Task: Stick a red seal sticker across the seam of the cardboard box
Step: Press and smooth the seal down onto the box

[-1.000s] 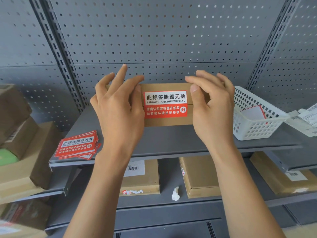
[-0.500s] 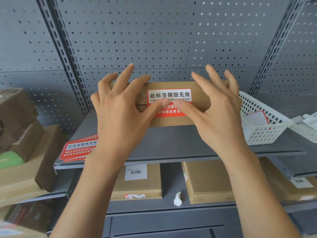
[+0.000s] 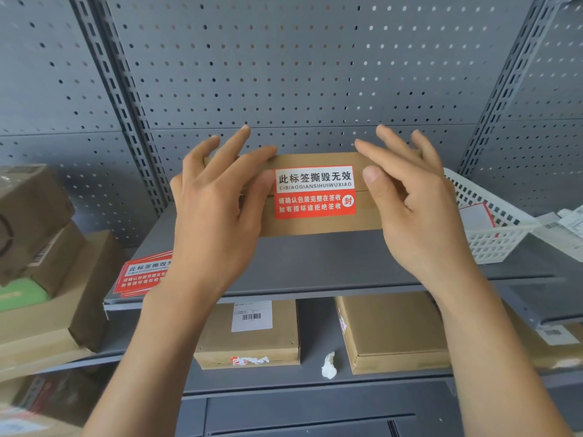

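Red seal sticker [image 3: 315, 192] level, lengthwise across

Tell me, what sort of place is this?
Probably a parcel packing or stock room: grey pegboard shelving, cardboard boxes with barcode labels below, and a stack of red seal stickers ready for use.

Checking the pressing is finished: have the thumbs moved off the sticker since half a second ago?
Yes. Both hands, left and right, have spread outward along the box; the thumbs now sit at the sticker edges, leaving its face uncovered.
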Tool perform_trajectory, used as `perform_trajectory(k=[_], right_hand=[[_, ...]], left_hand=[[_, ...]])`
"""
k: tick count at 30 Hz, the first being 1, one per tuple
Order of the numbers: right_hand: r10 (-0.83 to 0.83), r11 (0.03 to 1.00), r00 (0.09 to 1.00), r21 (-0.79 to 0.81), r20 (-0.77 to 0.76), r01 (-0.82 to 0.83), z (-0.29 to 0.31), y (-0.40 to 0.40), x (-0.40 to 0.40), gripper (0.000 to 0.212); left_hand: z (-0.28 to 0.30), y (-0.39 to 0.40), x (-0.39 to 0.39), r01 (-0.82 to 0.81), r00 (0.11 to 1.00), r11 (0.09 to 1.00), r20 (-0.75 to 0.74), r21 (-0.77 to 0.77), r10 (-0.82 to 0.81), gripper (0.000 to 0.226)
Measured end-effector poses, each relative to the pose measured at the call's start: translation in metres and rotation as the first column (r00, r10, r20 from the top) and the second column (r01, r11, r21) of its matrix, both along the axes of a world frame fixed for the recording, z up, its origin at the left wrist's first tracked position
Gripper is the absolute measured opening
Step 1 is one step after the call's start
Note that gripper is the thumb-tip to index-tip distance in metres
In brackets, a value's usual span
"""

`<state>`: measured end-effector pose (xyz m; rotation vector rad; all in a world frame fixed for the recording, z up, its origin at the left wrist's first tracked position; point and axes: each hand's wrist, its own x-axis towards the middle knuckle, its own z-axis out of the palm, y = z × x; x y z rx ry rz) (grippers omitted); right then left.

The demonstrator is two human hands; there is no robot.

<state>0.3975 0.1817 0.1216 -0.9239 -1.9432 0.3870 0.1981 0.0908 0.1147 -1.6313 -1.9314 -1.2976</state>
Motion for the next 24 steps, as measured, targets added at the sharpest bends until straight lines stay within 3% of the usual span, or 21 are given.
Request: perform_trajectory(k=[5,19,21,24], right_hand=[[-0.119,0.991,0.991,0.068,0.058,0.115,-0.002,-0.009,-0.015,0.078],[0.065,0.997,0.995,-0.046,0.082,-0.061,0.003,0.003,0.019,0.045],[0.089,0.995,0.990,-0.056,0.108,-0.083,0.003,0.001,0.022,0.048],[0.095,0.993,0.986,-0.087,0.139,-0.083,0.006,-0.002,0.022,0.073]], left_hand=[[-0.001,0.001,0.002,-0.004,0.997,0.999,-0.073,-0.034,0.001,0.066],[-0.005,-0.003,-0.008,0.108,0.994,0.994,0.011,0.029,-0.108,0.037],[-0.005,-0.005,-0.007,0.113,0.994,0.994,0.009,0.008,-0.113,0.040],[-0.003,-0.007,-0.005,0.130,0.991,0.991,-0.035,-0.030,-0.131,0.063]])
